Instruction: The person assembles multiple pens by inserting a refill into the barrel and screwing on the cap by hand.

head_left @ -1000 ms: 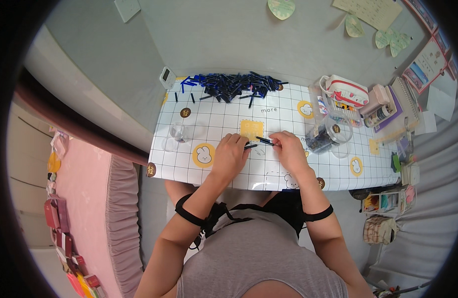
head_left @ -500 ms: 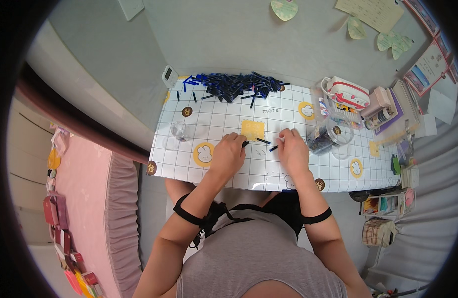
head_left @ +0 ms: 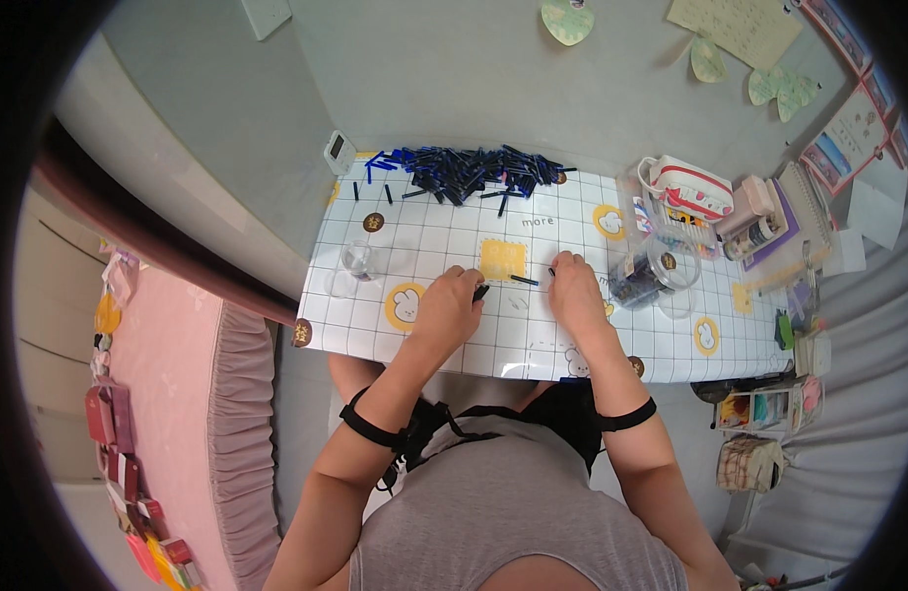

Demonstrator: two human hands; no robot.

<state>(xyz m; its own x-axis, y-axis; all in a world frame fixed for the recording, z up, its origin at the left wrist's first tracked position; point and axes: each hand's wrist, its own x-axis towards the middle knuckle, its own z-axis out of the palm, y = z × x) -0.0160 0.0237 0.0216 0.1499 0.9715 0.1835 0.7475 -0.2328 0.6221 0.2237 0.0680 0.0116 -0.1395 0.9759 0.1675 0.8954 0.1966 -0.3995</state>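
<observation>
My left hand (head_left: pixel 448 307) rests low over the table's middle, its fingers closed on a short dark ink cartridge (head_left: pixel 481 293). Across from it, my right hand (head_left: pixel 576 294) pinches another small dark cartridge (head_left: pixel 551 272), mostly covered by the fingertips. Between the hands a single ink cartridge (head_left: pixel 524 281) lies on the tabletop, just below a yellow printed square. A large heap of dark blue cartridges (head_left: pixel 464 172) spreads along the wall at the far edge. To the right of my right hand is a clear plastic jar (head_left: pixel 639 276) with dark cartridges inside.
A small clear cup (head_left: pixel 356 259) is on the left of the gridded table (head_left: pixel 434 231). A white timer (head_left: pixel 339 152) leans at the back left corner. At the right are a red and white pencil case (head_left: pixel 692 187), a pink bottle (head_left: pixel 752 199) and notebooks (head_left: pixel 804 212).
My right hand has shifted slightly away from me, and its cartridge has turned and drawn closer to the fingertips. The left hand stays nearly in place, still holding its cartridge.
</observation>
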